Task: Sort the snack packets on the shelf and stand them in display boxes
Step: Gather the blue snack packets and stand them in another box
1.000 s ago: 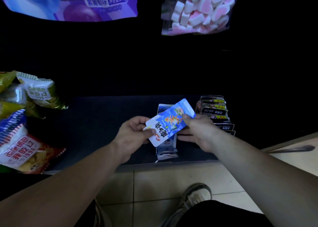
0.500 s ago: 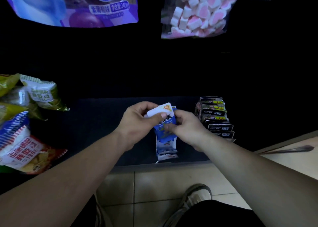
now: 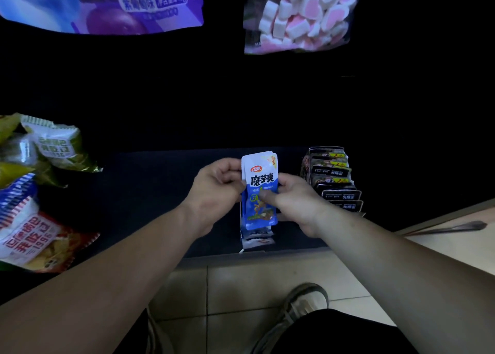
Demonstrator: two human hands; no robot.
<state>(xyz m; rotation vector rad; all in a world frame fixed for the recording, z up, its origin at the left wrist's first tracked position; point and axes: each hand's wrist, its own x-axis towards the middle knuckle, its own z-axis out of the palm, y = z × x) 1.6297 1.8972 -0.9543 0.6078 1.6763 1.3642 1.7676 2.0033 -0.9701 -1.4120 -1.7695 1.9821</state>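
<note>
Dark shelf [image 3: 134, 192], low light, so detail past the hands is mostly lost. Both hands are together and clamped on one blue packet [image 3: 259, 190]. The left hand [image 3: 217, 184] has its fingers curled on the upper left edge. The right hand [image 3: 297, 203] has its thumb pressed on the front at mid-height, with the other fingers behind. The packet is upright, label toward the camera, and lifted off the shelf. A second edge shows behind its top, so this may be a small stack; I can't tell how many. Directly under the hands is a row of blue packets [image 3: 258, 239] already standing, and I read that as the target slot. Its box walls are too dark to make out. Just right of the right hand sits a box of dark packets [image 3: 334, 182], full and tidy. Chip bags [image 3: 34, 238] lie well left of the left hand. A marshmallow bag [image 3: 302, 16] and a purple bag [image 3: 107, 2] hang far above both hands; none of these matter for this step. My read is that the step is seating the blue packet into its row. To do it well, square the edges between both hands first if it is a stack. Keep it vertical with the label facing out like its neighbours, and lower it straight down. Use the left fingers to hold the standing ones back so they don't fan or tip. Release low, not from height. The main risk is the foil sliding sideways or knocking the front packets off the shelf lip onto the floor [image 3: 241, 286].
</note>
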